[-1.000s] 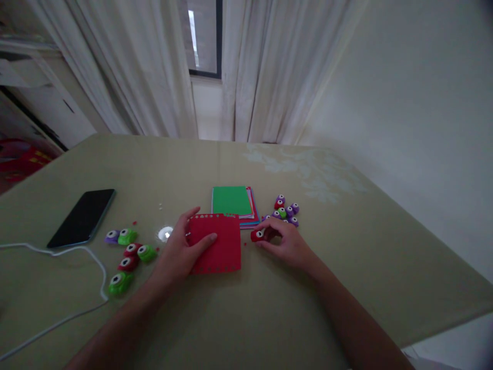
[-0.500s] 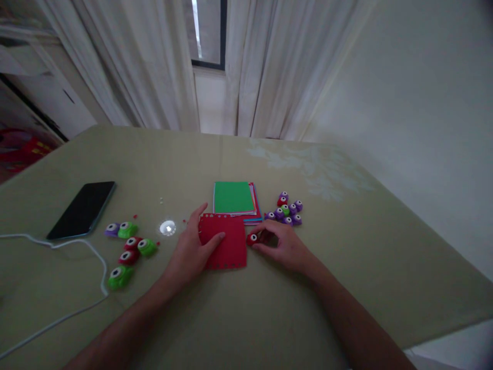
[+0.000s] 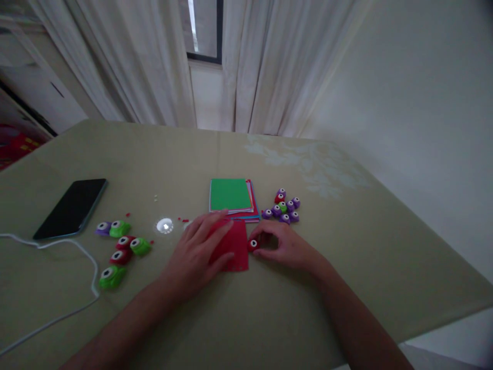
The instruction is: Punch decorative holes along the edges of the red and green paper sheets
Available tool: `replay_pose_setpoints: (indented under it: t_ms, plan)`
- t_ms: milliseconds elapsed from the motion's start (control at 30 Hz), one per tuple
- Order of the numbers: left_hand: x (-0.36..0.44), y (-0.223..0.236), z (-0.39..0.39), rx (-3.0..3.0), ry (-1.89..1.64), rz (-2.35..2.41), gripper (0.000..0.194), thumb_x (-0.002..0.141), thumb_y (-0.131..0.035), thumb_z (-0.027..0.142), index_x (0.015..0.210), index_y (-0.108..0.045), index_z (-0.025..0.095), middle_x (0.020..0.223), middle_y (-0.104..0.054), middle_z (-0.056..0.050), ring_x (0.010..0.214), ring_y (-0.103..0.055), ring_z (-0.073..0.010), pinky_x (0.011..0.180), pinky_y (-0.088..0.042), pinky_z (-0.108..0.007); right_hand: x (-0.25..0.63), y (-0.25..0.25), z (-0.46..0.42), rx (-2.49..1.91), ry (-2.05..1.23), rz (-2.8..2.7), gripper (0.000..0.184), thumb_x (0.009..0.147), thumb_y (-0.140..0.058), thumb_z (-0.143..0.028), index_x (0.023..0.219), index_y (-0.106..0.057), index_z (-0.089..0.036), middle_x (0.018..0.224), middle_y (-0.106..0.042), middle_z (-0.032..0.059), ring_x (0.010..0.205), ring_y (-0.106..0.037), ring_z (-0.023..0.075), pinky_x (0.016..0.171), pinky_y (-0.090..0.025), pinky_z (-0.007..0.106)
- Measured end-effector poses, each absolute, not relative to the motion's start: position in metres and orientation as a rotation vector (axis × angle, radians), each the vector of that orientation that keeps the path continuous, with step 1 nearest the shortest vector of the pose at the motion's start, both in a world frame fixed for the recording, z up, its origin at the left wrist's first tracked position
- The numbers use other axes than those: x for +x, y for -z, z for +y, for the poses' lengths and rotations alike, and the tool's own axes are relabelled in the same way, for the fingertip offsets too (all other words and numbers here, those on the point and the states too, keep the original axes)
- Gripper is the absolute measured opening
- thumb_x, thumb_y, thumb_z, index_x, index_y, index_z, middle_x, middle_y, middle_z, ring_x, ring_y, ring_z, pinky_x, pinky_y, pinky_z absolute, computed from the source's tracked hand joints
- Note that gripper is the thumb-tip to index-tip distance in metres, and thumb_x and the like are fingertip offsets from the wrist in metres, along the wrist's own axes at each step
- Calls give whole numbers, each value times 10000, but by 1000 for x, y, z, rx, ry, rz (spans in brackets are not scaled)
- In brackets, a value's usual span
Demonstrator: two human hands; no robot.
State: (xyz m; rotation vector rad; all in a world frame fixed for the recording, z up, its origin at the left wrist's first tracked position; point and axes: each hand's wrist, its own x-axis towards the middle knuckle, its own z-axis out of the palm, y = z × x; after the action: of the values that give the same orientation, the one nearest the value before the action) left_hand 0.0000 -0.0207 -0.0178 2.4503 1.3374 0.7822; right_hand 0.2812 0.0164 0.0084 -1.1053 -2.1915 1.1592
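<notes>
My left hand [image 3: 198, 249] lies over the left part of a square of red paper [image 3: 239, 246], fingers stretched out and pressing it to the table; the paper's left edge is hidden beneath the hand. At the paper's right edge, my right hand [image 3: 283, 244] pinches a small red craft punch [image 3: 253, 245] with an eye printed on top, between thumb and forefinger. The punch touches the paper's edge. Just behind sits a stack of coloured paper squares [image 3: 230, 195], green on top.
Small purple, red and green punches [image 3: 283, 206] cluster at the right. Larger red and green punches [image 3: 121, 256] stand at the left, near a white cable [image 3: 94, 267] and a black tablet [image 3: 71, 208]. A shiny round disc [image 3: 165, 225] and tiny red paper bits [image 3: 183, 220] lie between.
My left hand has shifted from gripping the paper's left edge to lying flat across it. The right hand keeps the red punch at the right edge. The view has tilted slightly.
</notes>
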Motion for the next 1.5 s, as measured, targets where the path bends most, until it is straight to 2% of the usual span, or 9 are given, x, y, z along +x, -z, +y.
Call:
replay_pose_setpoints:
  t_ms: [100, 267, 433, 633, 900, 1267, 1500]
  plan:
    - [-6, 18, -21, 2519, -555, 1157, 657, 989, -695, 501, 1583, -522, 282, 1661, -518, -108, 1508, -486, -360, 1273, -343, -623, 281, -9, 17, -1093, -1117, -2223, 184, 894, -809, -243, 1062, -751, -197, 988, -748, 45, 809, -650, 179, 733, -509, 297]
    - [-4, 24, -18, 2503, -471, 1172, 615, 986, -689, 549, 1530, -600, 276, 1643, -548, -97, 1481, -530, -354, 1229, -424, -601, 282, -9, 16, -1094, -1110, -2233, 205, 900, -816, -257, 1087, -758, -195, 1027, -764, 52, 861, -667, 191, 776, -512, 303]
    - [-1, 26, -18, 2509, -485, 1190, 582, 988, -699, 541, 1500, -627, 274, 1638, -556, -79, 1474, -545, -334, 1222, -448, -565, 283, -10, 17, -1088, -1113, -2246, 200, 896, -814, -261, 1077, -764, -193, 1033, -772, 55, 883, -675, 199, 801, -516, 311]
    - [2, 26, -19, 2479, -550, 1231, 563, 1020, -661, 504, 1502, -617, 216, 1591, -606, -106, 1438, -585, -314, 1219, -457, -526, 287, -11, 17, -1079, -1234, -2222, 210, 874, -816, -265, 1065, -761, -197, 976, -766, 44, 815, -676, 185, 742, -533, 290]
    - [4, 26, -20, 2514, -581, 1245, 533, 1041, -622, 498, 1485, -624, 204, 1565, -630, -112, 1404, -613, -318, 1193, -483, -542, 287, -11, 18, -1071, -1288, -2155, 223, 869, -814, -253, 1071, -742, -191, 979, -752, 47, 835, -686, 188, 768, -549, 302]
    - [4, 27, -21, 2510, -606, 1234, 517, 1044, -617, 494, 1472, -632, 205, 1581, -613, -118, 1421, -599, -326, 1194, -483, -558, 284, -10, 17, -1061, -1222, -2150, 212, 845, -800, -214, 1029, -695, -192, 942, -701, 30, 802, -647, 177, 724, -523, 289]
    - [4, 26, -21, 2502, -612, 1235, 515, 1047, -607, 495, 1479, -628, 216, 1588, -607, -109, 1421, -597, -321, 1196, -483, -559, 283, -13, 16, -1030, -1226, -2152, 217, 821, -772, -153, 1010, -676, -198, 976, -683, 32, 842, -639, 181, 760, -533, 299]
